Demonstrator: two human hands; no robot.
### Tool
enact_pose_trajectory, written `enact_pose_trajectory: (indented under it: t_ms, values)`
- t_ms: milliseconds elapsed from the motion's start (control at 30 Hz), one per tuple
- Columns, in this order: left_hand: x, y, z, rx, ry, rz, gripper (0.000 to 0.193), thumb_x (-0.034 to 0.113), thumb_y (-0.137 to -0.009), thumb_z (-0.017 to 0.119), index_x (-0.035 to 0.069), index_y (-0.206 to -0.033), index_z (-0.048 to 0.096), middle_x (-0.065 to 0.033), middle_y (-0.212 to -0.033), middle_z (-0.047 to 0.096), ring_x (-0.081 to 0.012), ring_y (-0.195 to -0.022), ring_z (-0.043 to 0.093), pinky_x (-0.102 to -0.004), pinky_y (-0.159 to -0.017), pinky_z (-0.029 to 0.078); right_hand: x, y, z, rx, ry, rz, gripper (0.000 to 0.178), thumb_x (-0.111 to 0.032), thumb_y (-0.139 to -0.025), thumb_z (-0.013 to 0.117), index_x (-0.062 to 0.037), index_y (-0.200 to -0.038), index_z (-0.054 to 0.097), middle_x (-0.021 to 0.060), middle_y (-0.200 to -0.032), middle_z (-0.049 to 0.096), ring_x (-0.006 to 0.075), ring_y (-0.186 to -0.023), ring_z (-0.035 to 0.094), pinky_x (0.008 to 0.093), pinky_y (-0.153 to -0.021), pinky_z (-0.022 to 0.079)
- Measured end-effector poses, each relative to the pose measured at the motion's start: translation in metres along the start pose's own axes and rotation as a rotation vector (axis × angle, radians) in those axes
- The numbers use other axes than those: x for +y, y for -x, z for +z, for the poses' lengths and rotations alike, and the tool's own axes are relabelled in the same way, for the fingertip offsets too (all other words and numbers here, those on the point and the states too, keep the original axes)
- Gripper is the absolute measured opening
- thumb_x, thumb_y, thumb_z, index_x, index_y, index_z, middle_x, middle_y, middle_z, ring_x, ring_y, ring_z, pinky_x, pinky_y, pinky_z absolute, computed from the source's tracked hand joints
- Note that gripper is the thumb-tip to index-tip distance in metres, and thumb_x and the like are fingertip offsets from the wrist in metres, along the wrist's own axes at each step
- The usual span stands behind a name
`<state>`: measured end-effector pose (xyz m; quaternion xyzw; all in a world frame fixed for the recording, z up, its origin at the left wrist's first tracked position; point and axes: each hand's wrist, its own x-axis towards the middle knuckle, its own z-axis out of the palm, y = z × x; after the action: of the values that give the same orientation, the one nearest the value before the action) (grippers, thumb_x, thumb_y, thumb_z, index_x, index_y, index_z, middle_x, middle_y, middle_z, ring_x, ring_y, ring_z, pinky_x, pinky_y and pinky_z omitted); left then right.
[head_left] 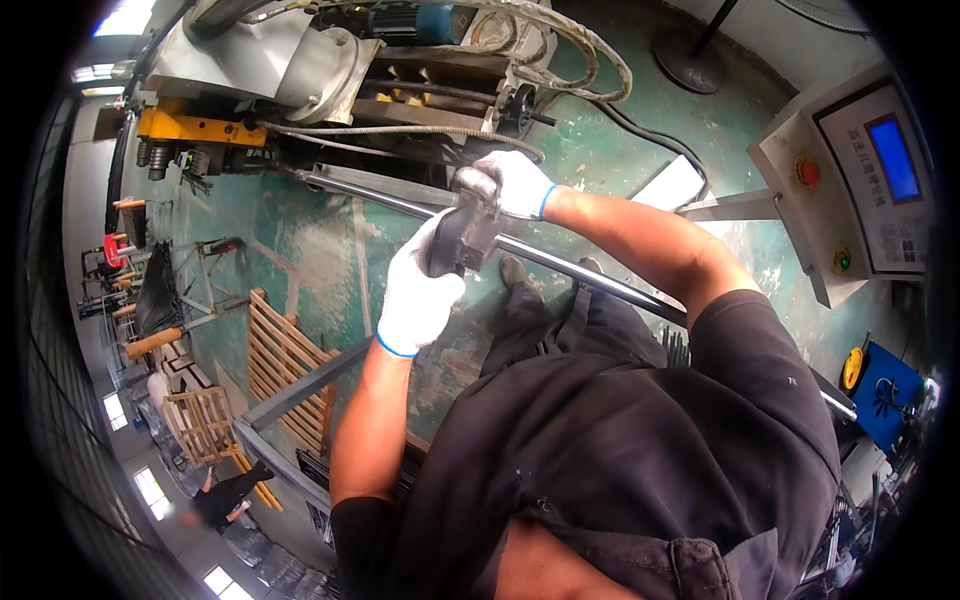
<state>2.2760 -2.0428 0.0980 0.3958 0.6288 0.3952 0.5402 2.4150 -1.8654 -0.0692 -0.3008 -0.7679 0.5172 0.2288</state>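
Both of my hands wear white knit gloves with blue cuffs. Between them is a dark metal part [470,232], blocky with a rounded side; its exact kind I cannot make out. My left hand [420,292] is closed around its left side. On its upper end, the fingers of my right hand [512,184] are curled. The part is held over a long shiny metal bar [590,280], which slants from the machine at upper left down to the right, under my right forearm. Whether part and bar touch, I cannot tell.
A large machine [320,75] with a yellow arm [200,127] and cables stands ahead. At right is a control box [870,190] with a blue screen and red button. A grey frame [305,385] and wooden pallet [285,350] lie left. Another person [230,500] is at lower left.
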Motion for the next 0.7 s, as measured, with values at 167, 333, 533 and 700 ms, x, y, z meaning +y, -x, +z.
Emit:
enact_pose_trajectory:
  t_ms: [167,333,533,700]
  values:
    - [-0.008,0.006,0.026,0.002,-0.075,0.047,0.079,-0.003,-0.075,0.059,-0.009,-0.154,0.056,-0.0149,-0.140,0.069,-0.0203,-0.131,0.065,-0.0314,-0.114,0.049,0.009,0.027,-0.011,0.082,0.069,-0.091,0.035,-0.033,-0.110,0.066,-0.0008,-0.109,0.079,0.0257,-0.101,0.075,0.0469,-0.096,0.071,0.0515,-0.084,0.058]
    - [-0.009,0.015,0.057,-0.058,-0.159,0.108,0.087,-0.005,-0.074,0.057,-0.012,-0.160,0.048,-0.0165,-0.149,0.065,-0.0206,-0.140,0.061,-0.0328,-0.121,0.045,0.013,0.058,-0.032,0.148,0.101,-0.187,0.040,-0.037,-0.111,0.063,-0.0011,-0.101,0.078,0.0271,-0.095,0.073,0.0479,-0.092,0.070,0.0505,-0.081,0.056]
    - [-0.011,0.020,0.073,-0.074,-0.175,0.106,0.085,-0.005,-0.076,0.056,-0.013,-0.161,0.046,-0.0204,-0.150,0.064,-0.0238,-0.142,0.060,-0.0341,-0.123,0.043,0.008,0.077,-0.046,0.108,0.112,-0.127,0.041,-0.037,-0.112,0.062,-0.0010,-0.103,0.078,0.0280,-0.096,0.074,0.0489,-0.094,0.071,0.0510,-0.082,0.057]
    - [-0.001,0.022,0.076,-0.037,-0.233,0.110,0.081,-0.005,-0.078,0.056,-0.012,-0.158,0.051,-0.0165,-0.147,0.065,-0.0208,-0.139,0.061,-0.0327,-0.121,0.044,-0.014,0.097,-0.071,-0.084,0.193,0.210,0.047,-0.043,-0.112,0.061,-0.0002,-0.107,0.079,0.0307,-0.099,0.074,0.0519,-0.098,0.070,0.0542,-0.085,0.056]
